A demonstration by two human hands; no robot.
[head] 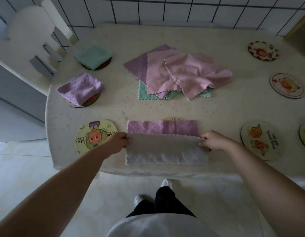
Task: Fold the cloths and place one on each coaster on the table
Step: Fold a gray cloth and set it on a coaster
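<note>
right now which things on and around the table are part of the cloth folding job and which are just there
Job: purple cloth gripped by left hand and right hand; cloth pile; bare coasters; covered coasters.

Just there: white chair, tiled wall.

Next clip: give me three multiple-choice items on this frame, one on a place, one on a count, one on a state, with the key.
1. The folded green cloth lies:
A on a far-left coaster
B on the chair
C on the floor

2. Coasters already bearing a folded cloth:
A none
B two
C five

3. The purple cloth at the near edge is:
A lying untouched
B rolled up
C pinched at two corners

Key:
1 A, dark coaster rim shows beneath it.
2 B, green one and folded purple cloth.
3 C, left hand and right hand hold the half-folded edge.
</note>
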